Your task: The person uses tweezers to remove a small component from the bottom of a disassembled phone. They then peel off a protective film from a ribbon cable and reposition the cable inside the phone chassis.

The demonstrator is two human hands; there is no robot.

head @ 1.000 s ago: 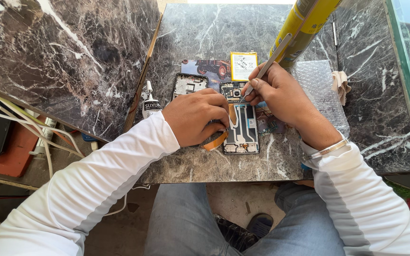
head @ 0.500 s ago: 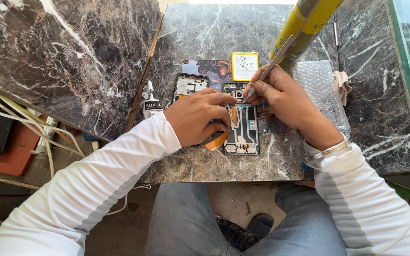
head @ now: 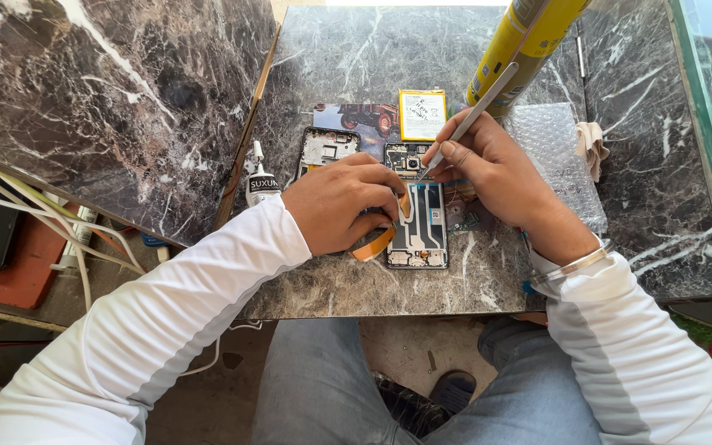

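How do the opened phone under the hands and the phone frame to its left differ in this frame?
The opened phone lies between both hands; the phone frame lies apart, untouched. The opened phone shows full length, with an orange flex ribbon curling off it; the phone frame is half hidden by the left hand. The right hand points tweezers at the opened phone only. Both lie flat on marble.

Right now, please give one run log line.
left hand: steadies opened phone | right hand: holds tweezers, tip at phone top | surface: marble table
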